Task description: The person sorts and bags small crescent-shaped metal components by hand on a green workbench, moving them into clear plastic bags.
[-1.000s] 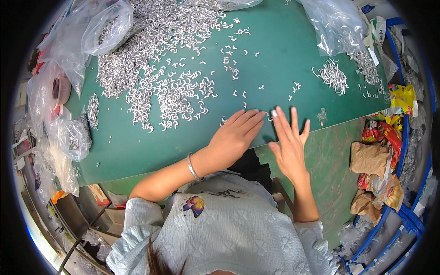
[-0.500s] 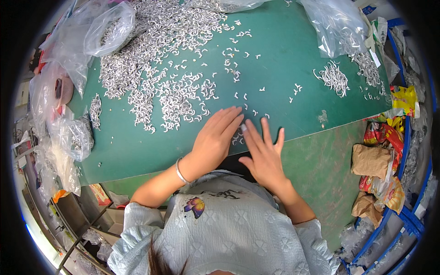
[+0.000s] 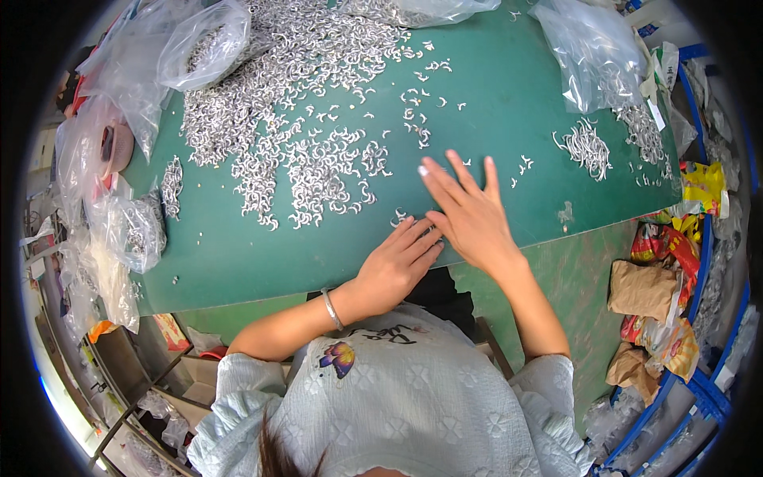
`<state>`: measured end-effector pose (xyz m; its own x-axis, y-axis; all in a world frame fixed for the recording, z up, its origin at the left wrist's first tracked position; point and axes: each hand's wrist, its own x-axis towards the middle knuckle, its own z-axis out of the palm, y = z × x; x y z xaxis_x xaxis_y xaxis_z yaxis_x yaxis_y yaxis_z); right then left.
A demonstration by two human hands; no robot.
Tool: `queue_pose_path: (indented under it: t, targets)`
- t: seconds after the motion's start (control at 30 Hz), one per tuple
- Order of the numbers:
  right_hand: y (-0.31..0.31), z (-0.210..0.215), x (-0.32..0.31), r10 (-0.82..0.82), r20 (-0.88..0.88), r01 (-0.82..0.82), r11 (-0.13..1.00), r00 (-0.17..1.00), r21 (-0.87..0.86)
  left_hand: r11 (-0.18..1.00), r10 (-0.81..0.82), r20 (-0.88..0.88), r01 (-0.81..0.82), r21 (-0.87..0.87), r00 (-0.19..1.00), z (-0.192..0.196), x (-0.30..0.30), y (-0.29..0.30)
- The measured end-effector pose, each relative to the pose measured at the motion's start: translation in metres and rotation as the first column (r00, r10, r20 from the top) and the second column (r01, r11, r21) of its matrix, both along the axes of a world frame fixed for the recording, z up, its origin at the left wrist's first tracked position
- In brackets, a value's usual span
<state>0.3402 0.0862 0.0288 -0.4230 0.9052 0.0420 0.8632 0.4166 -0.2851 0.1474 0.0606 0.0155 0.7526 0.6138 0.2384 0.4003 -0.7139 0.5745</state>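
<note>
My left hand [image 3: 397,269] lies near the front edge of the green table, fingers stretched forward and holding nothing I can see. A few small curved silvery metal pieces [image 3: 399,215] lie just beyond its fingertips. My right hand [image 3: 474,224] is flat and open over the table, fingers spread and pointing away from me, its thumb by the left fingertips. Any pieces under its palm are hidden. Ahead of the hands, loose curved pieces [image 3: 326,176] spread out from a large heap [image 3: 274,67] at the far left.
An open clear plastic bag [image 3: 205,46] of pieces rests on the heap. At the right are a small pile of longer curved pieces [image 3: 586,149] and another clear bag [image 3: 596,56]. Blue shelving [image 3: 701,278] with packets stands beyond the table's right end.
My right hand has moved forward with fingers spread wider, while my left hand has drawn back toward the table edge. The curved pieces seen between the hands before are no longer visible there.
</note>
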Motion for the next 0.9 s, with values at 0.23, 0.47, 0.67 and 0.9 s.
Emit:
queue_pose_path:
  t: [0.23, 0.47, 0.67, 0.9]
  targets:
    - [-0.015, -0.005, 0.045, -0.295, 0.188, 0.273, 0.953, 0.937, 0.134, 1.000, 0.004, 0.002, -0.004, 0.002, 1.000, 0.004, -0.004, 0.002]
    - [0.017, 0.018, 0.030, -0.215, -0.047, 0.218, 0.971, 0.976, 0.094, 0.991, 0.134, 0.083, -0.132, -0.029, 0.987, 0.017, -0.005, 0.031]
    - [0.081, -0.006, 0.007, -0.051, -0.108, 0.063, 0.991, 0.993, 0.116, 0.927, 0.346, -0.113, -0.320, 0.196, 0.931, 0.002, 0.014, 0.107]
    - [0.024, 0.016, 0.029, -0.055, -0.004, 0.055, 0.994, 0.998, -0.096, 0.992, 0.122, -0.187, -0.114, 0.052, 0.975, 0.017, 0.000, 0.074]
